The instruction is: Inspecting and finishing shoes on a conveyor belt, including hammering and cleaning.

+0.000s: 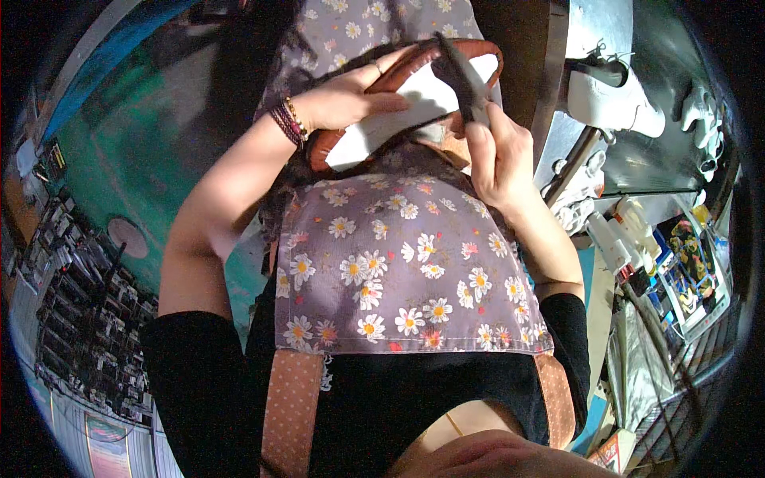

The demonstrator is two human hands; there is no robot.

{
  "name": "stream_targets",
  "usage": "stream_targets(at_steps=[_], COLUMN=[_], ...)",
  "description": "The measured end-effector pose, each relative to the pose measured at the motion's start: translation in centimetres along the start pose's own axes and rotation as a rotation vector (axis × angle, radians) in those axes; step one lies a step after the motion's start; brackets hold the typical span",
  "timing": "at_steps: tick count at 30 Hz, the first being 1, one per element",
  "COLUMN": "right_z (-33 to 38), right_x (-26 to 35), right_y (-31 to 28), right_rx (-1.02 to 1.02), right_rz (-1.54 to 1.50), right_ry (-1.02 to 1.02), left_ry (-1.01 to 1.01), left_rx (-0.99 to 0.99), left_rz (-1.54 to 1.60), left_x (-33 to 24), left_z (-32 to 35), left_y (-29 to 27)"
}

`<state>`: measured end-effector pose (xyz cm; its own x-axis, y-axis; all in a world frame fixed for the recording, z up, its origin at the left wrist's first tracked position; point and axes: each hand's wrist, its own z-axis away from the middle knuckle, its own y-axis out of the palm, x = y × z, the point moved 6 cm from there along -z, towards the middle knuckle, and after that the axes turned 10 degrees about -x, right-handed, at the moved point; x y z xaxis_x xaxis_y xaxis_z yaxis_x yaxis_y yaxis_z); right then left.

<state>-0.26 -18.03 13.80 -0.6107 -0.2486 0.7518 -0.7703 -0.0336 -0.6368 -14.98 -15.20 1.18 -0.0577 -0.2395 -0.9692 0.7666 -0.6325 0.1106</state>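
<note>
A brown leather shoe (370,137) lies tilted across my lap with its white underside up and its leather edge folded around the rim. My left hand (347,99) is closed on its far edge, the thumb pressed on the white underside. In my right hand (502,155), a dark, flat, blade-like tool (464,73) is pinched between thumb and fingers. Its narrow end points up and away, over the shoe's right part. Motion blurs it, so its exact kind is unclear. A tan piece (450,147) shows under the shoe. My flowered apron (382,263) lies beneath.
At right, a white lace-up shoe (613,99) stands on a dark surface beside several whitish shoe-like pieces (701,119). Nearer are bottles (610,243) and a tray (697,307) of small items. Green floor (127,175) and a dark cluttered rack (80,319) lie at left.
</note>
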Motion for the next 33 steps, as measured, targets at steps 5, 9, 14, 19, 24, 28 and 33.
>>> stream_targets(at_steps=[5,9,14,19,24,28,33], right_z=[0.1,-0.4,0.5,0.7,1.9,1.3,0.5], right_x=[-2.3,0.1,-2.1,0.3,0.0,-0.6,-1.0], right_y=[2.2,1.2,2.0,2.9,2.9,4.0,0.9], right_rx=[0.231,-0.019,0.224,0.170,0.207,0.269,-0.030], right_rz=[0.408,0.003,0.440,0.205,0.241,0.413,0.164], right_ry=[0.124,-0.141,0.116,0.021,0.059,0.146,0.184], left_ry=[-0.108,-0.112,-0.230,-0.201,-0.171,-0.353,-0.259], left_rx=[0.081,0.096,0.178,0.180,0.128,0.154,0.155], left_rz=[0.159,0.296,0.232,0.389,0.299,0.203,0.271], left_x=[1.0,1.2,1.4,2.2,0.5,2.0,1.1], left_z=[-0.3,-0.2,0.4,0.1,0.3,-0.2,-1.8], left_y=[-0.2,-0.7,-0.7,-0.6,-0.3,-1.1,-0.4])
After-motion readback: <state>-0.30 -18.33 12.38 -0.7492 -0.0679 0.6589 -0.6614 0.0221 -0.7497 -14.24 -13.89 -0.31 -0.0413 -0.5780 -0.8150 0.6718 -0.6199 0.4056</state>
